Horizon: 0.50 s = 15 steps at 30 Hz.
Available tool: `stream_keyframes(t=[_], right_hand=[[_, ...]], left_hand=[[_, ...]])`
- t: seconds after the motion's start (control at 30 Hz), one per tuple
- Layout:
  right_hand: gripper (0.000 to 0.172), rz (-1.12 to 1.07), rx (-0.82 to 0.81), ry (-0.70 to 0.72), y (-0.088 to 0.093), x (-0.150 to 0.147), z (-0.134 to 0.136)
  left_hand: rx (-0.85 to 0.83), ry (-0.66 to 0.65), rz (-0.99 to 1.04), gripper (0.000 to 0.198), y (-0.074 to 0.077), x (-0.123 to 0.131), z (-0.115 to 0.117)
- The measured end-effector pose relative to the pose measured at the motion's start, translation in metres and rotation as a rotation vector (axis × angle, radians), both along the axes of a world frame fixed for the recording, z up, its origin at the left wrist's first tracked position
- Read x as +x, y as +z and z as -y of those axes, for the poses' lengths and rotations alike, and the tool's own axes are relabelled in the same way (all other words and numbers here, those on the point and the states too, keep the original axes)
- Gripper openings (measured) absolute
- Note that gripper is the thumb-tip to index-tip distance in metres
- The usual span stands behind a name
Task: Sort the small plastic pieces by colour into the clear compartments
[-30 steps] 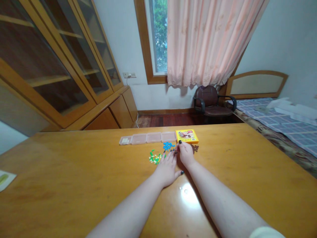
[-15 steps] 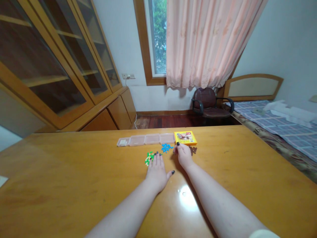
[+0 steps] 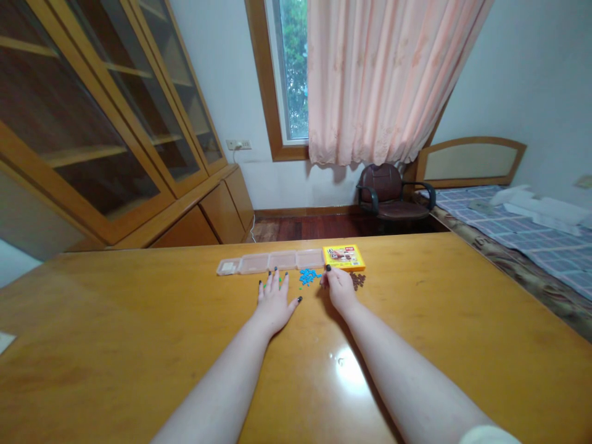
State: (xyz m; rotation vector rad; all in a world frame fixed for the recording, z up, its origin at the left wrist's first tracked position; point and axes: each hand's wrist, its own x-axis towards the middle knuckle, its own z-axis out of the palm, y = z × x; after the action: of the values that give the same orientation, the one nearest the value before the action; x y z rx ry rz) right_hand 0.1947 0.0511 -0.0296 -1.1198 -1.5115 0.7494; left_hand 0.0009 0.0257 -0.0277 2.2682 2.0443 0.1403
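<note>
My left hand lies flat on the wooden table with its fingers spread, covering most of a pile of small green pieces. My right hand rests just right of a pile of small blue pieces, fingers curled, its index fingertip touching the edge of a yellow box. Whether it holds anything is hidden. A small pile of brown pieces lies to its right. A clear plastic organizer with several compartments sits just beyond both hands.
A glass-fronted wooden cabinet stands at the left. Behind the table are a window with a pink curtain, a dark armchair and a bed at the right. A sheet of paper lies at the table's left edge.
My left hand has slid leftward and forward across the table, from beside the right hand onto the green pieces. My right hand has stayed by the yellow box.
</note>
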Motion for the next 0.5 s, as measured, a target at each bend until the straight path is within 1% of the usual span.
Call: stream_keyframes(t=[0.07, 0.13, 0.17, 0.2, 0.23, 0.27, 0.33, 0.37, 0.4, 0.43, 0.47, 0.5], right_hand=[[0.04, 0.005, -0.014, 0.0, 0.001, 0.0, 0.0], [0.038, 0.018, -0.033, -0.001, 0.0, -0.001, -0.001], [0.037, 0.034, -0.051, 0.004, 0.0, -0.002, -0.002], [0.036, 0.057, -0.077, 0.017, 0.0, -0.002, -0.003], [0.036, 0.086, -0.113, 0.038, 0.0, -0.003, -0.004], [0.035, 0.12, -0.151, 0.065, -0.001, -0.004, -0.004], [0.034, 0.192, -0.21, 0.129, -0.001, -0.005, -0.003], [0.034, 0.223, -0.218, 0.166, -0.001, -0.005, -0.002], [0.033, 0.247, -0.215, 0.205, -0.001, -0.006, 0.001], [0.032, 0.263, -0.2, 0.25, -0.002, -0.005, 0.003], [0.032, 0.268, -0.186, 0.297, -0.002, -0.005, 0.005], [0.033, 0.264, -0.182, 0.337, -0.002, -0.006, 0.007]], left_hand=[[0.001, -0.107, 0.069, 0.067, 0.011, -0.018, -0.007], [0.093, -0.186, 0.188, 0.061, 0.022, -0.045, -0.016], [0.139, -0.192, 0.271, 0.059, 0.027, -0.062, -0.02], [0.181, -0.145, 0.371, 0.058, 0.029, -0.079, -0.023], [0.212, -0.057, 0.486, 0.057, 0.029, -0.095, -0.025], [0.232, 0.033, 0.615, 0.055, 0.027, -0.109, -0.027], [0.222, 0.132, 0.913, 0.05, 0.017, -0.13, -0.027], [0.232, 0.2, 1.076, 0.047, 0.011, -0.135, -0.027], [0.262, 0.273, 1.198, 0.046, 0.005, -0.136, -0.026], [0.267, 0.313, 1.258, 0.044, 0.001, -0.134, -0.025], [0.266, 0.338, 1.272, 0.039, -0.002, -0.13, -0.024], [0.232, 0.325, 1.265, 0.035, -0.003, -0.124, -0.024]])
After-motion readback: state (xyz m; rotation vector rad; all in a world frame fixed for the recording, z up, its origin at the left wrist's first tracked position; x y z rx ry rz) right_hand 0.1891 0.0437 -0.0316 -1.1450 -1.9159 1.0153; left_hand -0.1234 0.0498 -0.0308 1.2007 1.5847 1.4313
